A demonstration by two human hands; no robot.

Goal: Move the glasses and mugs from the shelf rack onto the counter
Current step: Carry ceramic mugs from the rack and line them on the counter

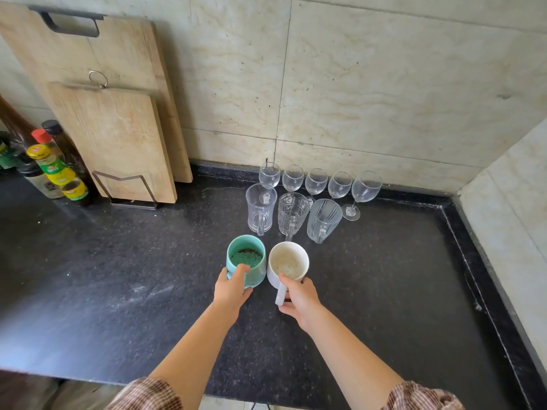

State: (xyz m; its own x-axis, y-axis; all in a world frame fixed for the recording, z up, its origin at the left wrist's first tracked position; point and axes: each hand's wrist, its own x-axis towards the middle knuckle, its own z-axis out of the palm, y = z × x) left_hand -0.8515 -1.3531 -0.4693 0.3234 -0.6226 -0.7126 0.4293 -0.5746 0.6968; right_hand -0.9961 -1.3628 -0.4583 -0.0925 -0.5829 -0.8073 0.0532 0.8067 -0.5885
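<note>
A teal mug (247,257) and a white mug (288,261) stand side by side on the black counter (118,276). My left hand (232,290) grips the teal mug's near side. My right hand (299,300) holds the white mug by its handle. Behind them stand three clear glass mugs (260,208), the middle one patterned. Along the wall is a row of several wine glasses (316,182). No shelf rack is in view.
Two wooden cutting boards (118,137) lean against the wall at the left in a wire stand. Several sauce bottles (56,170) crowd the far left. A tiled side wall (509,220) bounds the counter on the right.
</note>
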